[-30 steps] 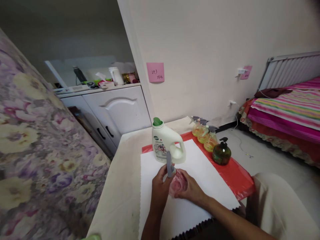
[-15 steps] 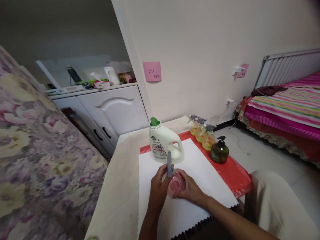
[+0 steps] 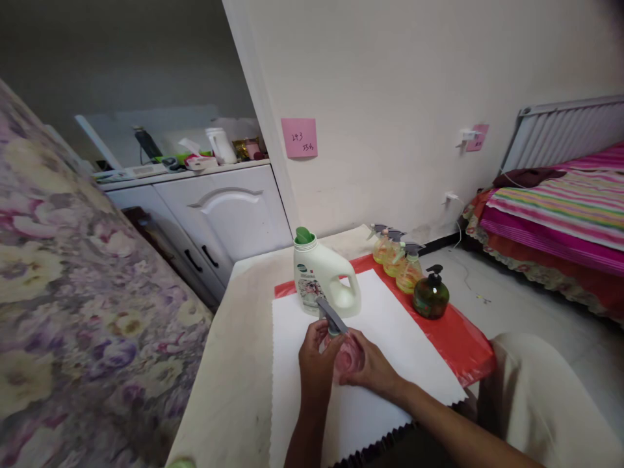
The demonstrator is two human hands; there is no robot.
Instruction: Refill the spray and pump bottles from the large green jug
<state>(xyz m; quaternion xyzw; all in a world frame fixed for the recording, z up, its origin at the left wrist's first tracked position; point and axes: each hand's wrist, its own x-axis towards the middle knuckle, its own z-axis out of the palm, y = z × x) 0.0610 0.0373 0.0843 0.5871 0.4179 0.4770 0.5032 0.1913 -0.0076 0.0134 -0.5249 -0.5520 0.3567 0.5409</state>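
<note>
Over the white sheet (image 3: 390, 312), my two hands hold a small spray bottle with a clear pink body (image 3: 346, 364). My left hand (image 3: 316, 354) is closed, its fingers pinching the collar below the grey spray head (image 3: 334, 317). The head lies slantwise across the neck. Around the right side of the pink body wraps my right hand (image 3: 373, 367). Just beyond the hands stands a cream detergent jug (image 3: 316, 273), with a green spout (image 3: 303, 235) in its open mouth. Part of the bottle's body is hidden behind the fingers.
Several spray bottles with yellow liquid (image 3: 407, 276) line the red plastic sheet (image 3: 461, 344) at right. A dark green pump bottle (image 3: 431, 296) stands beside them. Behind the cream table (image 3: 229, 351) are a white cabinet (image 3: 229, 214) and the wall; a floral curtain (image 3: 97, 312) hangs at left.
The grey spray head has turned about the bottle's neck, from pointing away from me to lying diagonally. My left fingers have shifted with it, while my right hand stays around the body.
</note>
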